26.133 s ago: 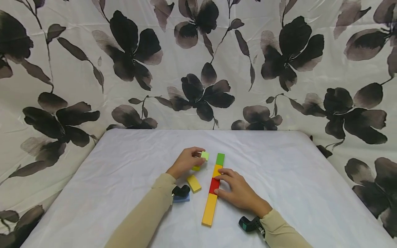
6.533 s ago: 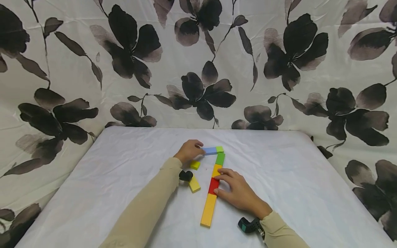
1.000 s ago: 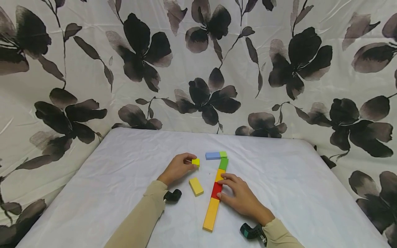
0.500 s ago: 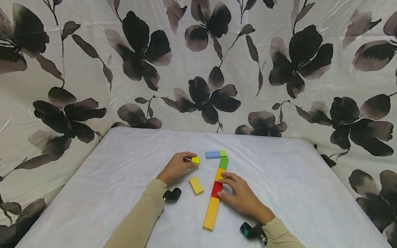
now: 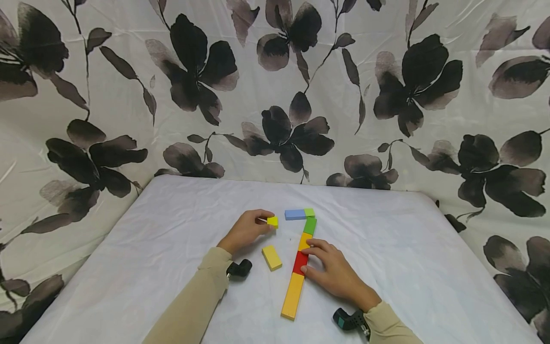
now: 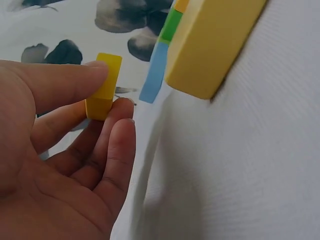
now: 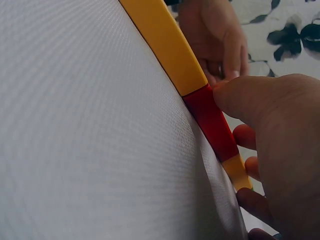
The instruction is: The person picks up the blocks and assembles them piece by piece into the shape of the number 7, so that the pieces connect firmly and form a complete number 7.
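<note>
Between thumb and fingertips, my left hand [image 5: 248, 229] pinches a small yellow block [image 6: 104, 87]. Ahead and to its right, a blue block [image 5: 294, 215] lies against a light green block [image 5: 309, 213]. From there a line of blocks runs toward me: green [image 5: 310, 225], short orange [image 5: 304, 241], red [image 5: 300, 263] and long orange [image 5: 293, 297]. My right hand [image 5: 337, 274] rests along the right side of this line. Its thumb touches the red block, and its loosely bent fingers reach the short orange one.
A loose pale yellow block [image 5: 271, 258] lies between my left forearm and the line. White cloth covers the table [image 5: 180, 215], and a floral curtain [image 5: 283, 134] hangs behind its far edge. Each wrist wears a black camera [image 5: 239, 269].
The light green and blue blocks now lie at the line's far end. My left hand has left the blue block and picked up the small yellow one. The right hand has stayed put.
</note>
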`<action>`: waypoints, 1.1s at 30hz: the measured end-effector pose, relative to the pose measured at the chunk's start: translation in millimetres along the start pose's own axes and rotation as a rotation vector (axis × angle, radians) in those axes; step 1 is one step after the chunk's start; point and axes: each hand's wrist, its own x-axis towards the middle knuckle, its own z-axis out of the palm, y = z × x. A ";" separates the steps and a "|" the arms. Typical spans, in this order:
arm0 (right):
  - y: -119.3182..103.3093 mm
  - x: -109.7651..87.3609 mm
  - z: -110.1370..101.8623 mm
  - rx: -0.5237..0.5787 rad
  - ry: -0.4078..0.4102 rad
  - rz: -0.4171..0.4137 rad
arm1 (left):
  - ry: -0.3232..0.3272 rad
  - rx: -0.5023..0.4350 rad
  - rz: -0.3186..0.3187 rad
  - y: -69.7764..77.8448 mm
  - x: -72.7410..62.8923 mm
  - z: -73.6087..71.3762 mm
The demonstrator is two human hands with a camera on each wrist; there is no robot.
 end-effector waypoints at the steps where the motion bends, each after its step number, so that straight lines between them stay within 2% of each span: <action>1: -0.2 0.1 0.0 -0.003 0.000 0.001 | -0.003 -0.004 0.001 1.1 -0.3 -0.6; 12: -1.0 1.9 -0.2 -0.014 -0.001 0.009 | 0.014 -0.003 -0.004 11.2 -3.0 -5.9; 23: 0.0 1.6 -0.6 -0.005 -0.003 0.012 | 0.031 -0.007 -0.015 9.1 1.5 -4.1; 33: -0.6 1.5 2.0 -0.007 0.005 -0.001 | -0.002 0.009 -0.020 7.0 11.8 -10.3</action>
